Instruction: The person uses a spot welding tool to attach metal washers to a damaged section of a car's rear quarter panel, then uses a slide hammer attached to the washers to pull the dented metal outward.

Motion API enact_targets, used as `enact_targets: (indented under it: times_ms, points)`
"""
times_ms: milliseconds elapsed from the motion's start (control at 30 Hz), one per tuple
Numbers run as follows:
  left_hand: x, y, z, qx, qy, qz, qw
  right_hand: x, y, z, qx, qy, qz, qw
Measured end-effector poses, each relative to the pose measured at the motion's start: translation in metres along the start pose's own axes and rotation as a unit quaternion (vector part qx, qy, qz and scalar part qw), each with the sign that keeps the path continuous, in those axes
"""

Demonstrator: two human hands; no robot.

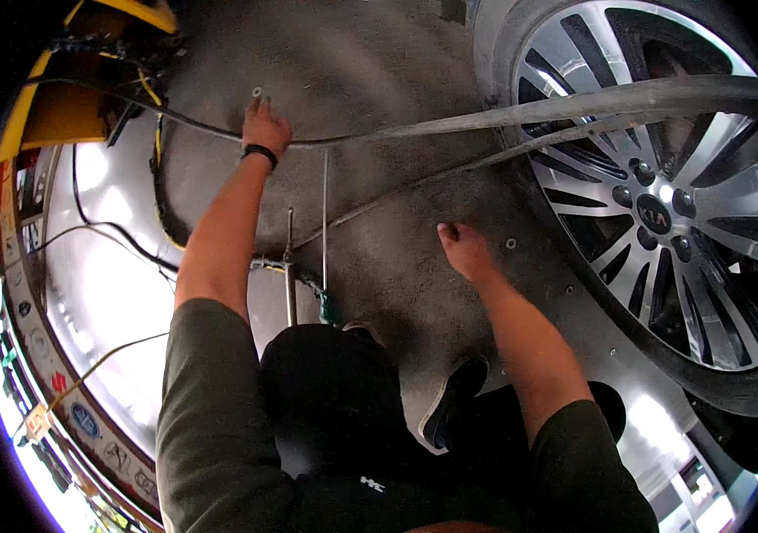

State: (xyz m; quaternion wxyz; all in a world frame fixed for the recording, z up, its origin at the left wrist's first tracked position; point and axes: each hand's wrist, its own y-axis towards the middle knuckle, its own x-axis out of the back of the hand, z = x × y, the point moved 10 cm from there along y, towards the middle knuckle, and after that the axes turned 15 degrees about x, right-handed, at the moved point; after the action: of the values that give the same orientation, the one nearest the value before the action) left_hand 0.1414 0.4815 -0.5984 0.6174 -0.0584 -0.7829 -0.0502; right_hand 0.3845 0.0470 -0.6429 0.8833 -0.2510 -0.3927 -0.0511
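Observation:
My left hand (267, 130), with a dark band at the wrist, reaches down over a grey hose (379, 133). Its fingers extend toward a small round metal piece (257, 91) on the floor. Closer to my body, my right hand (466, 252) hovers above the floor with its fingers curled in; whatever it may hold is hidden. Between my arms lies a long-shafted screwdriver (326, 306) with a green handle. Beside it is a metal bar tool (290, 284), its near end by my knee.
A car wheel (654, 213) with a silver and black rim fills the right side. Yellow equipment (63, 120) stands at the far left, with cables (158, 160) running from it. A second hose (450, 173) crosses the floor. Several small round metal pieces (511, 243) dot the floor.

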Motion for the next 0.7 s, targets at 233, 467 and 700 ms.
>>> enact_targets:
  times_ms: [233,467,700]
  points:
    - [-0.069,0.031,0.001,0.023,0.335,0.154,0.929,-0.017,-0.007,0.009,-0.055,-0.032,0.009,0.998]
    - [-0.037,0.072,0.011,-0.027,0.337,0.106,0.935,-0.010,0.013,0.023,0.028,-0.042,-0.072,0.996]
    - [-0.069,0.021,-0.007,0.037,0.335,0.169,0.926,-0.012,0.000,-0.007,-0.001,-0.032,-0.058,0.998]
